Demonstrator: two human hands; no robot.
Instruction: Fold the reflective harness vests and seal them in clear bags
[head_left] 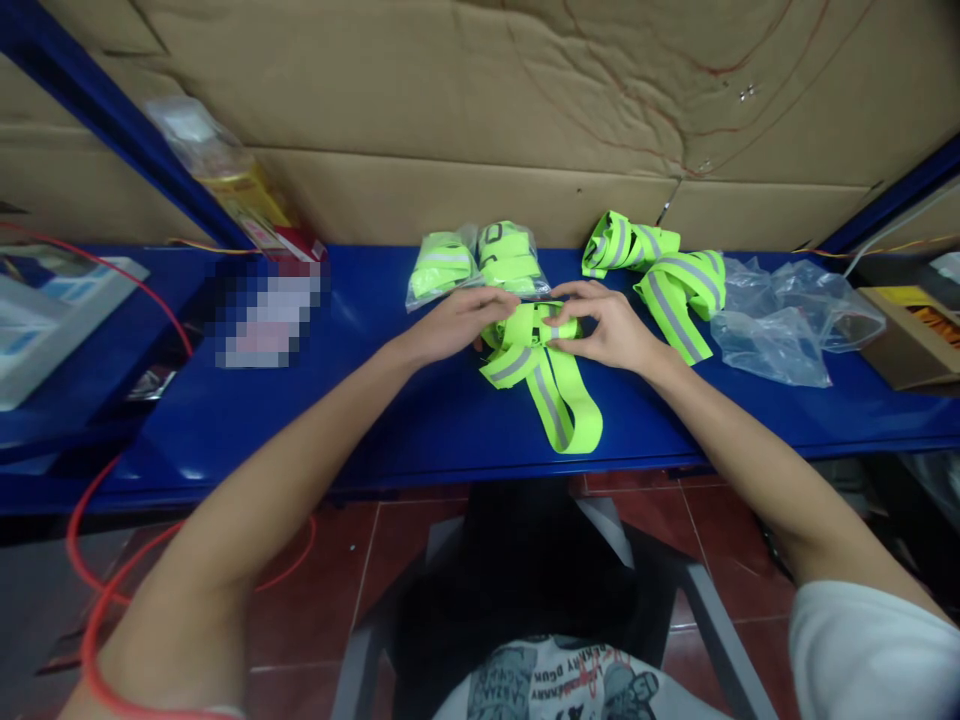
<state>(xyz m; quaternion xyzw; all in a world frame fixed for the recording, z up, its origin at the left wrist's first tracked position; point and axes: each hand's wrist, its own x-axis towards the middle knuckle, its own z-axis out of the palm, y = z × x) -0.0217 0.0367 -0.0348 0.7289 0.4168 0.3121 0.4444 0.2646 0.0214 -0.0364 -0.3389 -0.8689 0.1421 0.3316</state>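
A neon yellow reflective strap (559, 400) with a grey stripe lies partly folded on the blue table, and a loop of it hangs toward the front edge. My left hand (469, 320) holds the folded bundle from the left, its fingers curled over the far side. From the right, my right hand (607, 325) pinches the bundle between thumb and fingers, beside a dark part of the strap. My fingers hide some of the folds. Just behind stand two clear bags of folded neon strap, the left bag (442, 265) and the right bag (511, 258).
Loose neon straps (679, 285) lie to the right, beside crumpled clear plastic bags (795, 315) and an open cardboard box (904, 335). At the left are a plastic bottle (225, 170), a white tray (90, 320) and a red hose (94, 600). Cardboard (450, 120) lines the back.
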